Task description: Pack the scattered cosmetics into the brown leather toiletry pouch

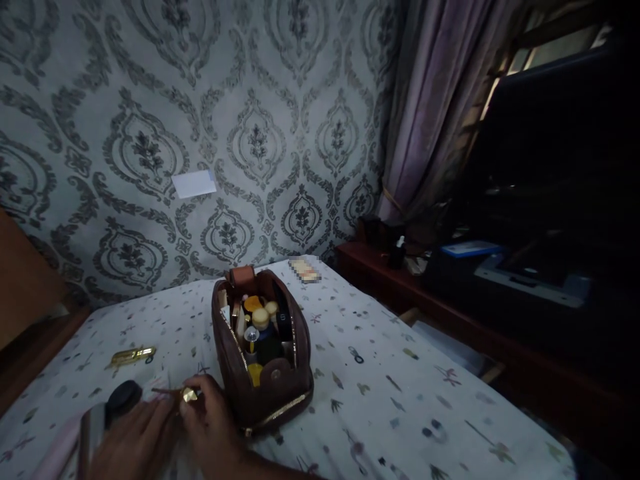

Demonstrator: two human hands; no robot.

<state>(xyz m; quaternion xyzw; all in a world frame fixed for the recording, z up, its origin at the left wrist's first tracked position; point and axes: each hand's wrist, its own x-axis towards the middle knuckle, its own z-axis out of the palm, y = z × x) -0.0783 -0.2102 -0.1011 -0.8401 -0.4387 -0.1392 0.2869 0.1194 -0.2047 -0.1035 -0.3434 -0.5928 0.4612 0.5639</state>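
An unzipped dark brown bag stands on the patterned white cloth, with several bottles and cosmetic items inside. Just left of it, my right hand pinches a small gold faceted piece between its fingertips. My left hand is beside it, somewhat blurred, its fingers near a thin brownish stick joined or next to the gold piece; what the left hand grips is unclear. A round black item lies just beyond the left hand. Farther back on the left is a clear gold-toned item.
A flat pale card or pack lies at the cloth's far edge. Pink and silvery long items are at lower left. Brown furniture stands far left; a dark red shelf with small objects is at right.
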